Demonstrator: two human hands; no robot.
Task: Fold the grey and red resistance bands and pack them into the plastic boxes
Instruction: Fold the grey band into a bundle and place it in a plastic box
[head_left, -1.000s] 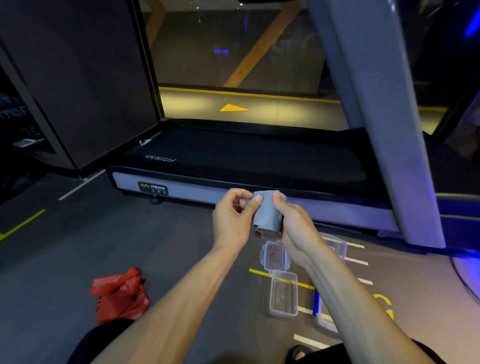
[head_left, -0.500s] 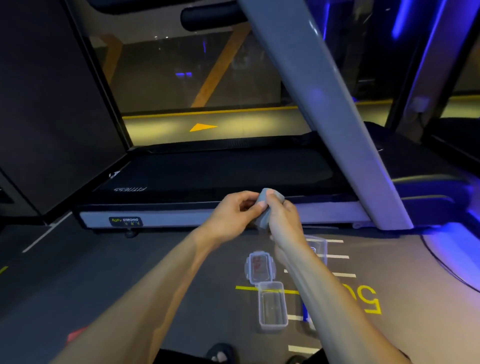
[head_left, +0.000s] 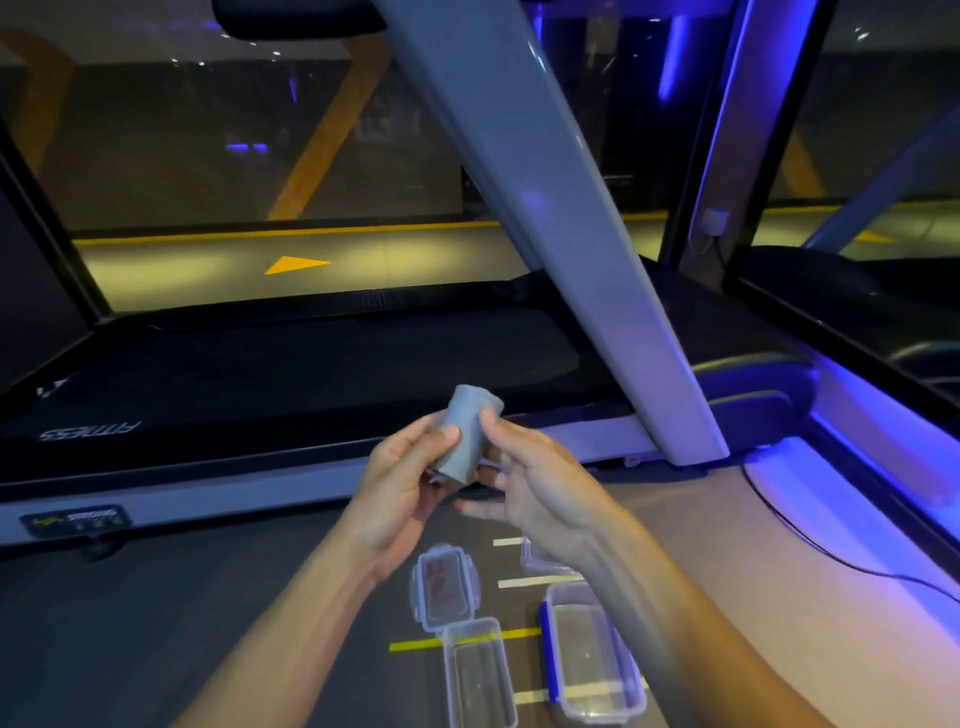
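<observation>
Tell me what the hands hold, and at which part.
The folded grey resistance band: left hand grips its left side, right hand pinches its right edge.

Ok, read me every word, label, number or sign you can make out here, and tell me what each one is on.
"FITNESS", seen upside down, on the black side rail of the treadmill.
"STRONG", on the small badge on the treadmill's grey end; the yellow word before it and the row beneath are too blurred to read.
Red print on the plastic lid lying on the floor: too blurred to read.
Yellow arrow painted on the floor beyond: a sign, no words.
</observation>
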